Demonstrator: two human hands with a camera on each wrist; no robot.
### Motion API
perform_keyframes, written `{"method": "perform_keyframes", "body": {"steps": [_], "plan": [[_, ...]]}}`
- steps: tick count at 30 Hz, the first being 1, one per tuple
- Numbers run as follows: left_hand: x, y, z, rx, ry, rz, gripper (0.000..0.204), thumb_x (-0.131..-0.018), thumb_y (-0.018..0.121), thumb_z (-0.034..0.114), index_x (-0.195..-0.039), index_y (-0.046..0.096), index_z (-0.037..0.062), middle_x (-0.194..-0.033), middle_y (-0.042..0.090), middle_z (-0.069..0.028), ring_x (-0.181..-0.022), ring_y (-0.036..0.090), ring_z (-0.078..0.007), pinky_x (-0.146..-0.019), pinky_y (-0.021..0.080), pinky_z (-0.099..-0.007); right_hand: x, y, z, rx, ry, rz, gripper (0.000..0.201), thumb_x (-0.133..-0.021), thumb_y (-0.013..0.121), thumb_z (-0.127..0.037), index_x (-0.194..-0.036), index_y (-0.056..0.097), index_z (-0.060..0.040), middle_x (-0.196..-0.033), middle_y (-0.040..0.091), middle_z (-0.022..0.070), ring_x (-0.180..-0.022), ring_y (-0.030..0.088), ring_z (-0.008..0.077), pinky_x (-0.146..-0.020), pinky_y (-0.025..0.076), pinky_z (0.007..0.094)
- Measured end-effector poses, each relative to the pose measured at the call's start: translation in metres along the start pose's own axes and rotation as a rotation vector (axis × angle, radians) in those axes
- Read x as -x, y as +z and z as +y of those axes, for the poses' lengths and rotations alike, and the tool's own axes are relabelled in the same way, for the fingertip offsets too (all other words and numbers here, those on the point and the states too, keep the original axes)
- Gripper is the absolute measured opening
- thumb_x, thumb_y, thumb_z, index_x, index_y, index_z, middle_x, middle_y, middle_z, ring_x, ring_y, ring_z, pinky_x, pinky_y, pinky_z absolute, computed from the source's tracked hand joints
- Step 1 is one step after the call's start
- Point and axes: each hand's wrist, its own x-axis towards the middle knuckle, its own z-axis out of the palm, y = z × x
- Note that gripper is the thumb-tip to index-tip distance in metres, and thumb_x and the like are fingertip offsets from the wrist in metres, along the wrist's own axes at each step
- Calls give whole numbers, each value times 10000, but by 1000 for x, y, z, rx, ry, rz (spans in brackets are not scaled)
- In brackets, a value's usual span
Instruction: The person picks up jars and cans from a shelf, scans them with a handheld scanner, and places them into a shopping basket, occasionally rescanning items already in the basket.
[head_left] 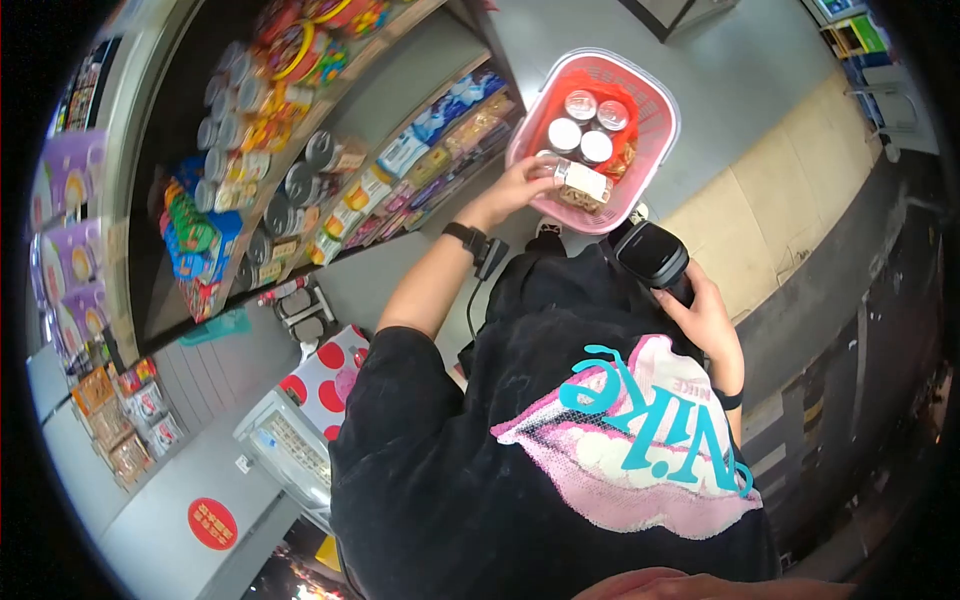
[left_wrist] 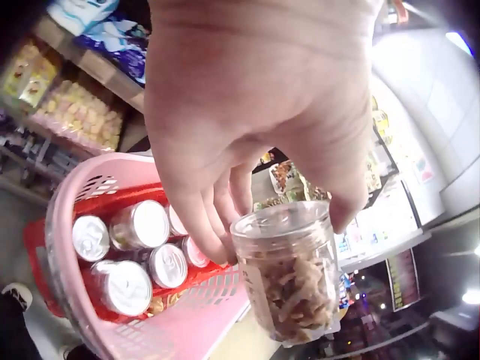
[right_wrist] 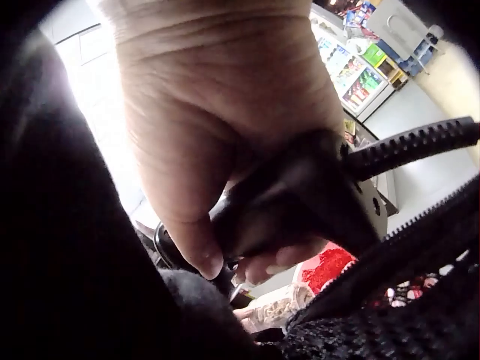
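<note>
My left hand (head_left: 512, 192) grips a clear plastic jar (head_left: 584, 187) over the near side of a pink basket (head_left: 664, 100). In the left wrist view the fingers and thumb hold this jar (left_wrist: 291, 281) at its upper rim, and brown, strip-like dried pieces show through its wall. Several jars with white or silver lids (head_left: 564, 134) stand in the basket, with a red bag (head_left: 628, 92) around them. Close to my body, my right hand (head_left: 708, 318) holds a black barcode scanner (head_left: 650, 252) by its handle. A ribbed black cable (right_wrist: 412, 148) leaves the scanner's end.
On the left rises a shelf (head_left: 440, 45) with jars, cans and bagged snacks. A glass-topped freezer (head_left: 290, 445) stands near a wall at lower left. Tan floor paving (head_left: 740, 170) runs along the right. Shoes (head_left: 548, 228) show just below the basket.
</note>
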Motion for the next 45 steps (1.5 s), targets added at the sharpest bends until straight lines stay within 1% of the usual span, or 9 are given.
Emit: {"method": "perform_keyframes", "body": {"steps": [6,11,20,26,27,36,38,42,45], "plan": [[72,-9,-25,118,-37,87,667,-960,683,326,-1483,425,2,-1383,559,-150,-1246,581,-229,-1024,501,-370,-1,30,-33,45,-49,-85,369,-852,752,-151,-1129,589,30,-902,664,191,-830,646,282,-802,505,380],[101,-26,-50,47,188,154,611,-914,750,234,-1432,492,37,-1355,579,-135,-1197,602,-225,-1003,514,-379,-3,51,-49,88,-146,-126,378,-841,756,-156,-1116,582,36,-882,642,192,-795,605,298,-782,497,389],[145,-55,-24,-19,391,412,637,-848,819,160,-1408,522,92,-1328,600,-101,-1125,634,-215,-965,525,-366,8,69,-63,142,-169,-161,351,-843,757,-134,-1096,586,39,-879,642,198,-809,615,268,-782,499,379],[159,-79,29,-404,527,786,661,-795,865,211,-1377,586,73,-1251,674,-123,-1036,687,-209,-887,558,-329,22,70,-57,124,-145,-87,346,-843,758,-135,-1091,588,38,-862,636,188,-797,612,255,-776,500,375],[161,-85,36,-411,486,830,604,-816,842,306,-1308,631,25,-1229,689,-157,-1009,706,-231,-824,575,-340,23,71,-56,121,-143,-76,346,-843,758,-135,-1091,588,38,-862,636,188,-797,612,255,-776,500,375],[167,-120,33,-201,288,780,571,-919,706,468,-1136,687,-59,-966,729,-164,-841,725,-204,-755,575,-309,37,73,-48,86,-79,-48,328,-842,753,-131,-1072,584,30,-837,624,176,-773,602,260,-755,497,374],[176,-109,43,49,69,697,639,-923,676,531,-1175,652,-56,-893,706,-185,-754,728,-241,-694,607,-338,36,73,-42,72,-100,-9,327,-846,749,-135,-1076,582,27,-838,628,177,-773,609,263,-752,498,377],[171,-105,26,109,-75,622,781,-916,610,640,-1232,592,-74,-829,688,-201,-689,723,-268,-644,627,-360,34,74,-42,91,-119,-15,339,-846,746,-139,-1093,582,26,-842,633,180,-775,616,264,-749,499,383],[165,-86,18,52,-210,414,900,-918,451,763,-1223,560,-77,-884,668,-182,-706,701,-243,-709,627,-351,34,74,-47,78,-125,-22,353,-842,746,-140,-1109,587,28,-843,634,179,-778,619,269,-753,499,385]]}}
